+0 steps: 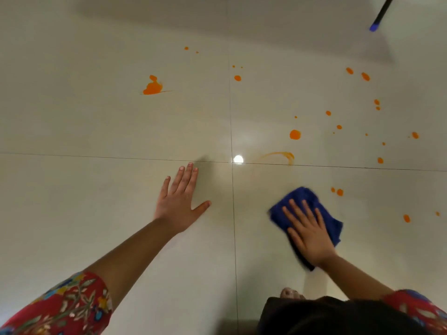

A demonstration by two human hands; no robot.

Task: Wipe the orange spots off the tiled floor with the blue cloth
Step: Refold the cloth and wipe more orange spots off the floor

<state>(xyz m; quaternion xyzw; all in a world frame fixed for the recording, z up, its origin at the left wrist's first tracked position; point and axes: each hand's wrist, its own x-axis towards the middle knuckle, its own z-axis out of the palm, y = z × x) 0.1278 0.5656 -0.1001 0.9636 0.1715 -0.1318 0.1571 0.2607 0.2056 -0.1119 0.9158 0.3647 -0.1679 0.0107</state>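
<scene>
Right hand: my right hand (310, 234) lies palm down on the blue cloth (300, 197) and presses it onto the tiled floor (96, 117).
Right fingers: my fingers (298, 213) are straight and spread wide, pointing toward 11 o'clock. None curls round the fabric.
Cloth under fingers: the cloth is bunched beneath my palm and fingers. Blue fabric shows past the fingertips at 12 o'clock and past the hand's edge at 3 o'clock.
Cloth location: it sits on the near right tile, at 4 o'clock from the grout crossing (232, 162).
Left hand: my left hand (180, 204) rests flat on the near left tile, fingers straight, thumb out toward 3 o'clock, holding nothing. It is well apart from the cloth, at the cloth's 9 o'clock.
Nearest marks: a pair of small spots (337, 191) lies near the cloth at its 2 o'clock, not touching it.
Smear: a faint orange ring (278, 157) lies at the cloth's 12 o'clock, on the horizontal grout line.
Further marks: a large splat (152, 87) is at 11 o'clock, a round spot (295, 134) at 12 o'clock, and a lone spot (406, 218) at 3 o'clock.
Glare: a light reflection (238, 159) sits at the grout crossing.
</scene>
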